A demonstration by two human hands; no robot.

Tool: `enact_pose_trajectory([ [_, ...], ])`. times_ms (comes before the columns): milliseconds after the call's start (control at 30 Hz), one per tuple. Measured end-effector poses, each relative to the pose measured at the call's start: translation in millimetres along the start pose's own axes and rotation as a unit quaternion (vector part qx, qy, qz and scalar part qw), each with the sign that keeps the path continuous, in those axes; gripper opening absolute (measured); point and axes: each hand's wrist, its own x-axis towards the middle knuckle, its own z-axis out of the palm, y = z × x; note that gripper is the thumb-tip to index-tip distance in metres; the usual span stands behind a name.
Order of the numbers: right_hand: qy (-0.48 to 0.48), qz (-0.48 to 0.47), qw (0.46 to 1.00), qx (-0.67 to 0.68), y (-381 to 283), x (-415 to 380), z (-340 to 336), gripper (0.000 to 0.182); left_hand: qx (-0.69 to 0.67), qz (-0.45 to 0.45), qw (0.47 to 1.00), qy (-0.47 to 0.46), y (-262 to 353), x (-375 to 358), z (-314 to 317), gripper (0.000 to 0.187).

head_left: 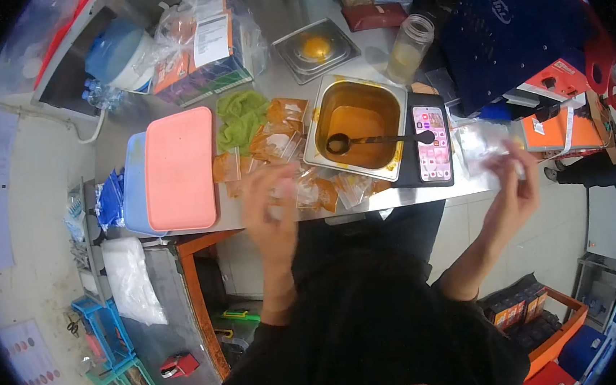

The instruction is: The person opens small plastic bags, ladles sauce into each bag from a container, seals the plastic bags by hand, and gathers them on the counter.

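My left hand (272,210) is blurred, held over the front edge of the metal table with its fingers curved and apart. Under and beyond it lie several small clear bags of orange-brown sauce (275,141). My right hand (514,187), also smeared by motion, is at the right beside some clear plastic bags (476,143), its thumb and fingers apart. Between the hands stands a square steel pan (312,156) of orange-brown sauce. A black ladle (383,139) lies across it, its bowl in the sauce and its handle reaching over a phone (433,161).
Pink (180,170) and blue (135,184) lids lie at the left, near a green cloth (241,118). Behind the pan are a steel lid (316,51) and a glass jar (410,48). A large blue machine (505,25) stands at the right.
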Motion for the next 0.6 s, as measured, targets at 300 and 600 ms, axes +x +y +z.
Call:
enact_pose_trajectory([
  [300,-0.415,0.162,0.895,0.038,-19.8,-44.2,39.2,0.021,-0.268,-0.185,0.924,-0.199,37.7,-14.0,22.0,0.026],
  [600,-0.386,0.047,0.918,-0.082,-13.3,-47.2,42.2,0.029,-0.101,-0.098,0.966,-0.216,49.9,-9.1,14.4,0.017],
])
